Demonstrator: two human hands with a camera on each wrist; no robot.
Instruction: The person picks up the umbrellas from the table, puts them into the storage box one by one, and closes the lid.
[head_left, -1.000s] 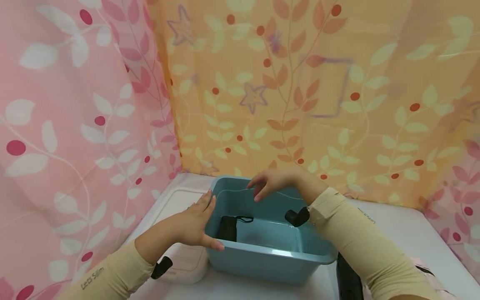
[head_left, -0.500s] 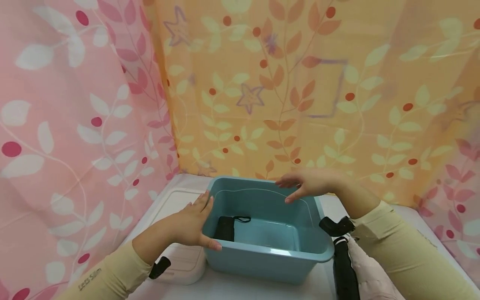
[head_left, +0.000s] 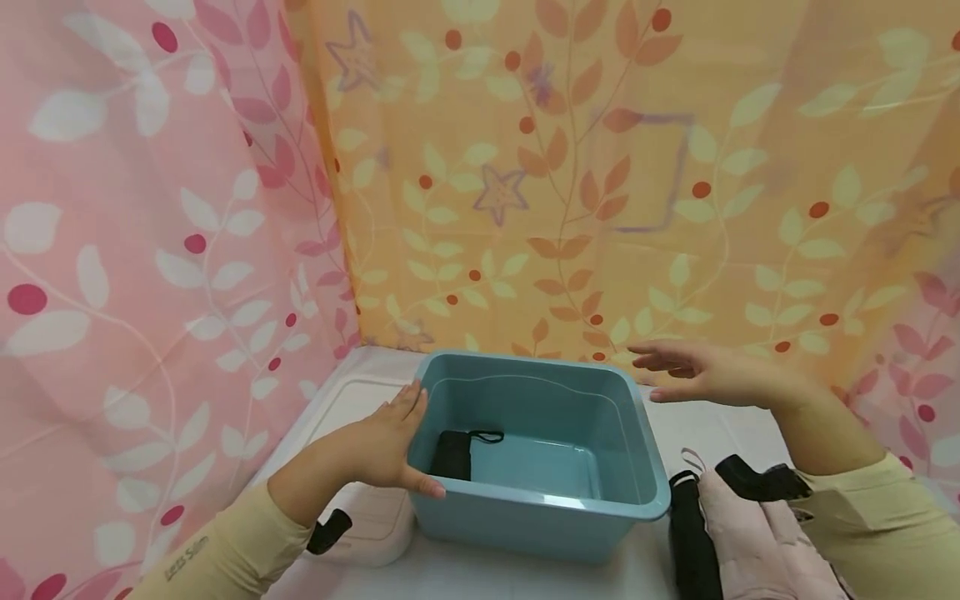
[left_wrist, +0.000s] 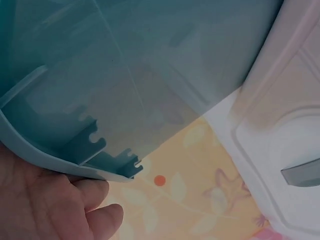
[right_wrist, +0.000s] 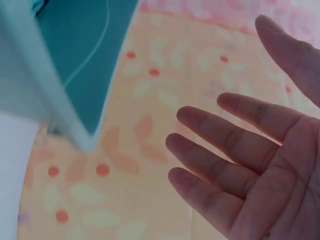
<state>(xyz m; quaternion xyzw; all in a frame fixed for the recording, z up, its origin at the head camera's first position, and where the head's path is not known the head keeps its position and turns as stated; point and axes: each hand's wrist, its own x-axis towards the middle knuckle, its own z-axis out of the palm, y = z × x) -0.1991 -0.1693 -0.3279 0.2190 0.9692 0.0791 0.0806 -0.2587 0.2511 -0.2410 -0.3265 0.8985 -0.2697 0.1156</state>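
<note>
A blue plastic bin stands upright in the middle of the table. My left hand rests on its left rim with the fingers extended and the thumb at the front corner. In the left wrist view those fingers lie along the rim. Inside the bin, at the left, is a small black pouch-like item with a cord loop. My right hand hovers beyond the bin's right back corner, holding nothing. The right wrist view shows its fingers spread, apart from the bin's rim.
To the bin's left lies a whitish lid-like panel with rounded corners. A long black item with a strap and puffy pink fabric items lie to the right, below my right forearm. Patterned curtains hang behind the white table.
My right hand has moved right, from above the bin to past its right side, uncovering the black and pink items. My left hand has stayed on the rim.
</note>
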